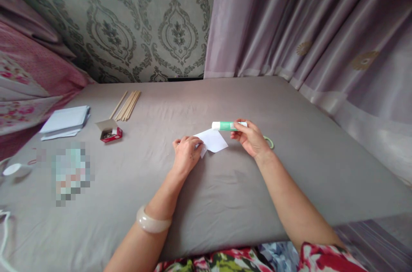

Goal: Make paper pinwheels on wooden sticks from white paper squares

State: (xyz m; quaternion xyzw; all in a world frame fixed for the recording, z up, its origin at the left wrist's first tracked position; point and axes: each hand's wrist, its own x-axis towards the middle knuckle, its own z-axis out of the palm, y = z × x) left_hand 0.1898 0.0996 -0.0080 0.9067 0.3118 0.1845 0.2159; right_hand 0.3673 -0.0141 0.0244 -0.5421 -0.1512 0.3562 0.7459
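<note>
My left hand (188, 152) grips the left side of a white piece of paper (212, 140), its fingers curled over the edge. The paper is cut or folded, with a small flap hanging near my thumb. In my right hand (249, 138) is a glue stick (225, 126), white with a green band, held level just above the paper's far edge. I cannot tell whether its cap is on. Just behind my right hand, a pale green loop (269, 142) shows, perhaps a scissors handle; the rest of it is hidden.
On the left lie a stack of white paper (64, 121), a bundle of wooden sticks (129, 105) and an open red box (111, 134) of small items. A blurred-out object (71, 173) and a white round thing (16, 170) sit nearer. Curtains (257, 19) border the grey cloth surface (231, 203).
</note>
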